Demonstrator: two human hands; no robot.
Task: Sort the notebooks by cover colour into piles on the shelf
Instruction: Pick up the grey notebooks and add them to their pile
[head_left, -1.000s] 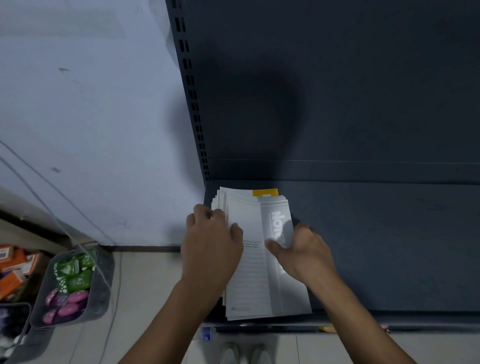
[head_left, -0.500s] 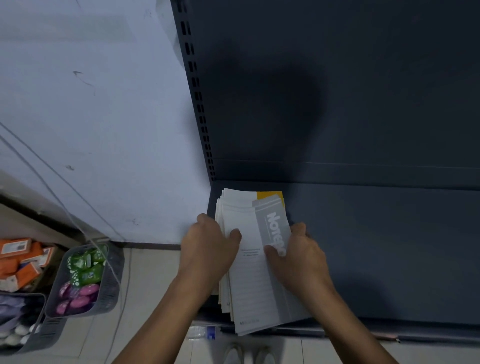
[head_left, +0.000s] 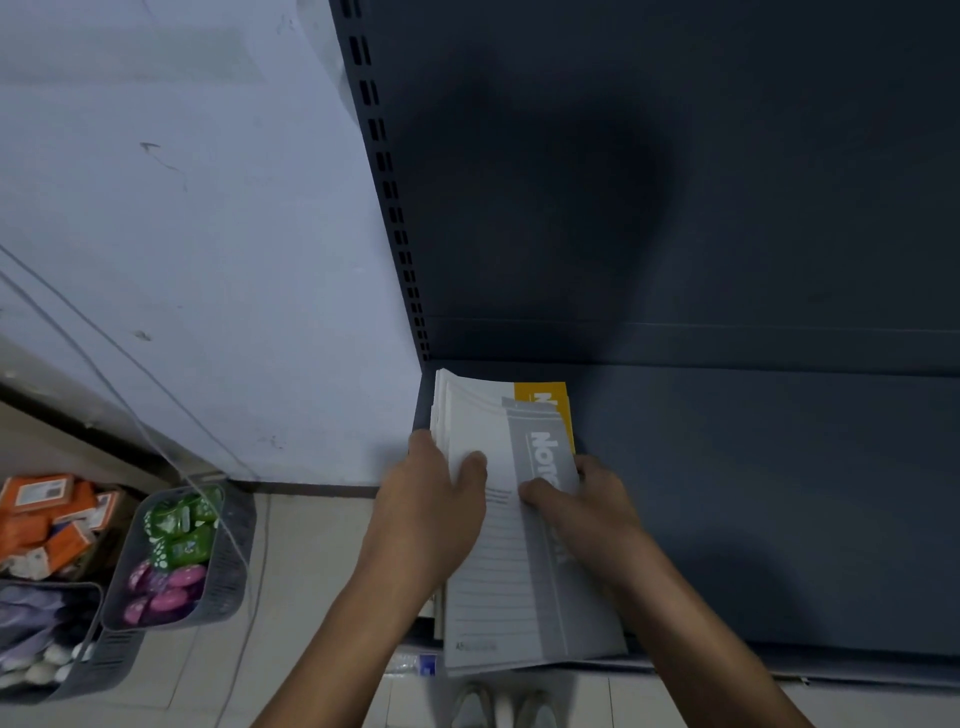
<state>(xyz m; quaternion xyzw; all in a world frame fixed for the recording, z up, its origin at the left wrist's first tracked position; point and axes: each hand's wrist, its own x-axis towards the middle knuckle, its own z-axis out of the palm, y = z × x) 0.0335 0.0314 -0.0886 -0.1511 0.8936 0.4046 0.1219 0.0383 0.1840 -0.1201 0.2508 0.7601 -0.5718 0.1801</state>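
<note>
A stack of notebooks (head_left: 491, 582) lies at the left end of the dark blue shelf (head_left: 753, 493). The top one has a white and grey cover with white lettering. A yellow cover (head_left: 543, 393) peeks out at the far end, lower in the stack. My left hand (head_left: 428, 506) grips the stack's left edge, thumb on the top cover. My right hand (head_left: 582, 501) holds the right side, thumb pressed on the grey band and fingers curled over the right edge. The stack's near end hangs a little over the shelf's front lip.
A pale wall (head_left: 182, 234) stands left of the shelf's slotted upright (head_left: 389, 197). On the floor at lower left sit a grey basket (head_left: 228, 561) of green and pink packets, orange boxes (head_left: 47, 519) and another basket (head_left: 47, 639). Shoe tips (head_left: 498, 706) show below.
Both hands have kept their hold on the stack. The yellow cover at the far end shows a little more. The camera has shifted slightly.
</note>
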